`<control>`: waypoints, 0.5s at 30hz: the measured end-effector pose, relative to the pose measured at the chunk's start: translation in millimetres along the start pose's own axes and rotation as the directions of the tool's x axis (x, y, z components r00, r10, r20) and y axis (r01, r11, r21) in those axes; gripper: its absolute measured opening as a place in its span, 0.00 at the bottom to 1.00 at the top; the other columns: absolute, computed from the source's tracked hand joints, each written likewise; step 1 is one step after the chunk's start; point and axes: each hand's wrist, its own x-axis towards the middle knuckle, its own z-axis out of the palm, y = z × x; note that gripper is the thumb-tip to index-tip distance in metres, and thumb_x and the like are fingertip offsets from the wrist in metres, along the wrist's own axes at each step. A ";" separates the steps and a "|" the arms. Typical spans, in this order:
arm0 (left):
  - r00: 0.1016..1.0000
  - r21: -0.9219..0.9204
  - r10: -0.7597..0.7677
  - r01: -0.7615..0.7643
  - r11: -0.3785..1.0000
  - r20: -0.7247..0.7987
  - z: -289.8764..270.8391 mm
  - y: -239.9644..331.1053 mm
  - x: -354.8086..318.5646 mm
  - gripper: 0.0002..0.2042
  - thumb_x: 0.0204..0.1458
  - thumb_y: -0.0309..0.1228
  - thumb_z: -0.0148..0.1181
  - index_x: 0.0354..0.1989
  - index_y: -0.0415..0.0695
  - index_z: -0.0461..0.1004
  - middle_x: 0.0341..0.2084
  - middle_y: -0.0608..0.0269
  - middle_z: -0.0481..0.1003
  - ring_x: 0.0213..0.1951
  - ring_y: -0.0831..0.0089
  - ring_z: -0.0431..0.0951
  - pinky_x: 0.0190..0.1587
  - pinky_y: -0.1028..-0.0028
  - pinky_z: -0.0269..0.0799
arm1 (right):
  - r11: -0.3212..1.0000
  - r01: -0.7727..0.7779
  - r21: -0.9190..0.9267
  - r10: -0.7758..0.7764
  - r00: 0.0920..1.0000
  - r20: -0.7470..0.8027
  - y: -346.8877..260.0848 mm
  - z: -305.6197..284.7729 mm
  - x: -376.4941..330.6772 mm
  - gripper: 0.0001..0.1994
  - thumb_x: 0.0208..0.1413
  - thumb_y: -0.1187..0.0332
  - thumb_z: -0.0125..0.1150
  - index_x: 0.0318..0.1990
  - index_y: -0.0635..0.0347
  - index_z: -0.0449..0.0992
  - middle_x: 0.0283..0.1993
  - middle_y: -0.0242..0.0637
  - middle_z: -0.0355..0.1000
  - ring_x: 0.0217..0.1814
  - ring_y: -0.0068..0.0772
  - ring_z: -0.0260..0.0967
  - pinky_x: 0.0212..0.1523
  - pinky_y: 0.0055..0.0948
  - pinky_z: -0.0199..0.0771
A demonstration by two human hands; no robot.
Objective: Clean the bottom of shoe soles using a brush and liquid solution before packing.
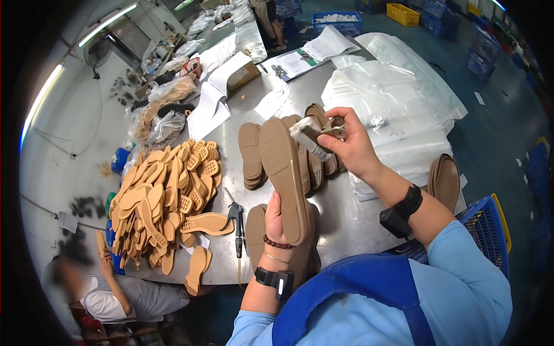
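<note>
My left hand (275, 222) grips a brown shoe sole (284, 167) near its lower end, with the thumb along its side. The sole stands nearly upright above the table. Beside its upper right edge, my right hand (355, 147) pinches a metal clip (336, 128) that clamps a folded white cloth (309, 138). I cannot tell whether the cloth touches the sole. Stacks of similar brown soles (250, 153) lie behind and below the held one, partly hidden by it and my hands.
Left of me rises a big pile of tan soles (164, 202), with an air gun (238, 225) beside it. Clear plastic bags (381, 98) cover the right. More brown soles (443, 179) stand at the right edge, near a blue crate (482, 230). A co-worker (133, 294) sits lower left.
</note>
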 end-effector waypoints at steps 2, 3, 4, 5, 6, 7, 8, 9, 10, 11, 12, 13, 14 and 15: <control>0.994 -0.149 -0.058 0.072 0.986 0.095 2.9 -2.0 0.8 0.21 0.64 0.44 0.39 0.56 0.42 0.67 0.44 0.54 0.75 0.44 0.59 0.77 0.48 0.61 0.75 | 0.974 0.134 -0.181 -0.120 0.989 0.085 -0.6 14.4 -10.9 0.20 0.49 0.76 0.65 0.48 0.56 0.65 0.39 0.32 0.69 0.42 0.22 0.66 0.44 0.22 0.68; 0.999 -0.089 -0.032 0.028 0.996 -0.034 11.5 -2.4 -0.2 0.19 0.64 0.43 0.40 0.52 0.43 0.69 0.41 0.55 0.77 0.43 0.62 0.78 0.48 0.62 0.74 | 0.908 0.182 -0.378 -0.125 0.978 0.169 -7.0 17.4 -19.4 0.18 0.48 0.74 0.66 0.46 0.56 0.66 0.38 0.36 0.68 0.43 0.26 0.67 0.45 0.26 0.69; 0.999 -0.086 -0.026 0.023 0.996 -0.036 0.3 0.9 1.3 0.19 0.64 0.43 0.40 0.52 0.43 0.69 0.41 0.55 0.77 0.43 0.62 0.78 0.48 0.62 0.74 | 0.934 0.131 -0.333 -0.063 0.977 0.205 -12.7 26.6 -32.9 0.18 0.47 0.72 0.66 0.45 0.57 0.66 0.37 0.38 0.68 0.42 0.34 0.68 0.44 0.32 0.69; 0.998 -0.107 0.004 0.003 0.994 0.059 -22.1 5.7 4.9 0.20 0.64 0.42 0.40 0.55 0.42 0.66 0.45 0.54 0.75 0.44 0.61 0.77 0.48 0.62 0.75 | 0.892 0.302 -0.335 -0.183 0.921 0.343 -12.9 27.8 -43.2 0.18 0.46 0.72 0.66 0.44 0.56 0.67 0.36 0.37 0.68 0.41 0.36 0.68 0.44 0.34 0.67; 0.988 -0.129 0.037 -0.018 0.992 0.148 -33.5 8.7 5.8 0.20 0.64 0.42 0.40 0.58 0.41 0.63 0.48 0.52 0.73 0.45 0.61 0.77 0.49 0.61 0.75 | 0.831 0.463 -0.308 -0.288 0.832 0.475 -12.7 27.1 -52.8 0.17 0.46 0.72 0.65 0.44 0.55 0.68 0.35 0.36 0.68 0.41 0.39 0.67 0.43 0.35 0.66; 0.999 -0.068 0.052 -0.053 0.996 -0.014 0.3 5.2 6.3 0.18 0.62 0.38 0.42 0.57 0.42 0.63 0.49 0.54 0.72 0.48 0.63 0.75 0.52 0.64 0.74 | 0.823 0.504 -0.262 -0.277 0.759 0.589 -14.6 21.2 -62.2 0.16 0.45 0.71 0.65 0.42 0.54 0.69 0.35 0.34 0.68 0.39 0.40 0.66 0.42 0.35 0.65; 0.994 -0.126 0.056 -0.068 0.990 -0.094 -8.4 13.5 4.8 0.17 0.59 0.30 0.48 0.57 0.45 0.62 0.51 0.55 0.70 0.50 0.64 0.74 0.53 0.64 0.73 | 0.816 0.547 -0.187 -0.279 0.656 0.702 -19.2 22.2 -71.2 0.15 0.44 0.71 0.65 0.40 0.53 0.69 0.34 0.33 0.68 0.38 0.41 0.65 0.42 0.35 0.63; 0.987 0.013 0.157 -0.157 0.987 -0.040 -13.8 16.5 -1.3 0.19 0.56 0.25 0.51 0.57 0.46 0.62 0.51 0.56 0.70 0.50 0.63 0.74 0.54 0.63 0.73 | 0.800 0.572 -0.179 -0.209 0.546 0.811 -14.1 20.1 -79.4 0.14 0.43 0.72 0.65 0.39 0.52 0.71 0.33 0.32 0.68 0.37 0.39 0.65 0.42 0.33 0.61; 0.971 0.142 0.238 -0.240 0.960 0.028 -2.1 17.7 -2.0 0.22 0.54 0.21 0.54 0.58 0.47 0.62 0.51 0.57 0.70 0.51 0.63 0.73 0.54 0.63 0.72 | 0.799 0.567 -0.203 -0.148 0.513 0.846 -10.0 12.8 -87.1 0.15 0.42 0.74 0.66 0.40 0.53 0.72 0.33 0.31 0.69 0.38 0.39 0.66 0.43 0.34 0.63; 0.959 0.217 0.282 -0.281 0.935 0.027 -0.1 20.6 -4.8 0.26 0.50 0.16 0.55 0.58 0.49 0.61 0.52 0.58 0.69 0.51 0.63 0.73 0.55 0.61 0.71 | 0.847 0.476 -0.236 -0.107 0.589 0.801 -7.6 4.5 -92.5 0.16 0.42 0.74 0.67 0.41 0.54 0.71 0.34 0.32 0.69 0.39 0.37 0.67 0.44 0.33 0.64; 0.949 0.317 0.312 -0.310 0.896 0.046 -2.8 24.9 -10.2 0.26 0.48 0.14 0.55 0.57 0.47 0.63 0.51 0.59 0.70 0.52 0.63 0.72 0.56 0.62 0.69 | 0.888 0.379 -0.262 -0.060 0.658 0.751 -7.0 -4.8 -95.2 0.17 0.42 0.75 0.67 0.42 0.55 0.71 0.35 0.32 0.70 0.40 0.35 0.68 0.45 0.32 0.65; 0.945 0.411 0.325 -0.314 0.856 0.044 -5.6 30.2 -16.1 0.26 0.47 0.14 0.55 0.56 0.46 0.65 0.51 0.60 0.70 0.53 0.64 0.72 0.56 0.63 0.69 | 0.927 0.184 -0.326 0.083 0.749 0.657 -9.4 -16.2 -93.7 0.18 0.43 0.74 0.68 0.43 0.56 0.71 0.36 0.33 0.70 0.41 0.32 0.69 0.46 0.31 0.66; 0.941 0.499 0.335 -0.310 0.809 0.043 -8.4 35.8 -21.6 0.26 0.45 0.13 0.56 0.55 0.45 0.66 0.51 0.60 0.71 0.53 0.64 0.72 0.56 0.63 0.68 | 0.929 -0.022 -0.369 0.236 0.804 0.546 -12.2 -27.8 -91.5 0.18 0.43 0.74 0.69 0.43 0.57 0.70 0.38 0.33 0.70 0.42 0.29 0.69 0.46 0.29 0.67; 0.952 0.565 0.307 -0.258 0.784 0.009 -10.7 43.0 -28.7 0.25 0.42 0.11 0.55 0.52 0.44 0.69 0.50 0.59 0.72 0.52 0.64 0.72 0.57 0.63 0.68 | 0.948 -0.032 -0.316 0.179 0.876 0.448 -12.0 -37.2 -86.4 0.19 0.44 0.75 0.69 0.44 0.58 0.70 0.39 0.32 0.69 0.42 0.24 0.68 0.46 0.26 0.68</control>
